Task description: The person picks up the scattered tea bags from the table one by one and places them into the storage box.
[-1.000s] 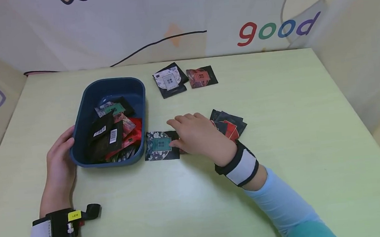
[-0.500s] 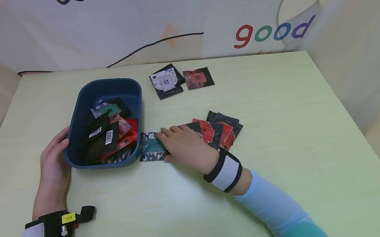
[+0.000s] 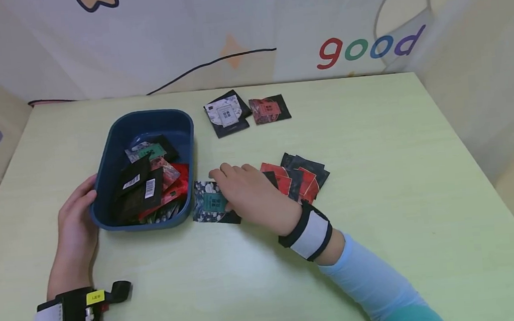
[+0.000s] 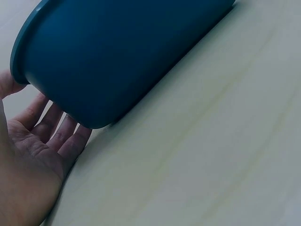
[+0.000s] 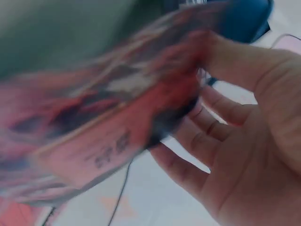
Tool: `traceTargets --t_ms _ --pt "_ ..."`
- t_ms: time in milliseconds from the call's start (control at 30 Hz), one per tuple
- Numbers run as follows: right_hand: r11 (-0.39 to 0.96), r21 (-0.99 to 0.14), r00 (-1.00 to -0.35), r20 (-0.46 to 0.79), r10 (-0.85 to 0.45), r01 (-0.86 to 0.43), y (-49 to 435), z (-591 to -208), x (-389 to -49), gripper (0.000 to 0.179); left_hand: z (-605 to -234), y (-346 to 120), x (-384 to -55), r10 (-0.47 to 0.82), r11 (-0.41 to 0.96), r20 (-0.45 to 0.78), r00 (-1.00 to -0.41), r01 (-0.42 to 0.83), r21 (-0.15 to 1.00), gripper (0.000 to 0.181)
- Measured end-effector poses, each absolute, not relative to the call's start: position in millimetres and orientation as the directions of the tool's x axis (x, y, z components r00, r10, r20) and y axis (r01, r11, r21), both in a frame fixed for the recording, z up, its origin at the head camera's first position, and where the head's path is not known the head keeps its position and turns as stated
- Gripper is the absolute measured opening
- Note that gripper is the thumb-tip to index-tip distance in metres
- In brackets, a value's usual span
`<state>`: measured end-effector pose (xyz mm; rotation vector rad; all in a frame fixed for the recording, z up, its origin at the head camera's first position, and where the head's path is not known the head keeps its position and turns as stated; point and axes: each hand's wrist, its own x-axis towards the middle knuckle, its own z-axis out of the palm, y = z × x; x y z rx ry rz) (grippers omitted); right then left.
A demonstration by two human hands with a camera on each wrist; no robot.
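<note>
My right hand lies on the table just right of the blue bin. It pinches the right edge of a dark floral sachet with a teal label, which lies flat by the bin's corner. The right wrist view is blurred and shows a packet between thumb and fingers. My left hand rests against the bin's left wall, its fingers fairly straight under the rim. Several sachets fill the bin.
A fanned pile of red and black sachets lies just behind my right wrist. Two more sachets, one white-labelled and one red, sit near the table's far edge. The pale green table is walled by a printed backdrop.
My right hand slid left toward the bin over the teal-label sachet, uncovering more of the red and black pile. The left hand stayed on the bin.
</note>
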<state>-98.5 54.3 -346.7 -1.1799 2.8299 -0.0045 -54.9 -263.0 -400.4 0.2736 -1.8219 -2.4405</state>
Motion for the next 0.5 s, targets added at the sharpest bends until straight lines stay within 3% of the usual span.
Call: traceTargets --t_ms 267,500 --pt "0.702 -0.094 -0.705 -0.006 -0.710 -0.706 66 -319 -98 0.022 -400 -259 -59 -0.171 -0.278 -0.105 -0.980 -0.054 0.959 0.046" --pt "0.744 -0.078 -0.748 0.092 -0.657 -0.663 78 -296 -100 0.015 -401 -262 -56 -0.171 -0.292 -0.087 -0.982 -0.034 0.956 0.046"
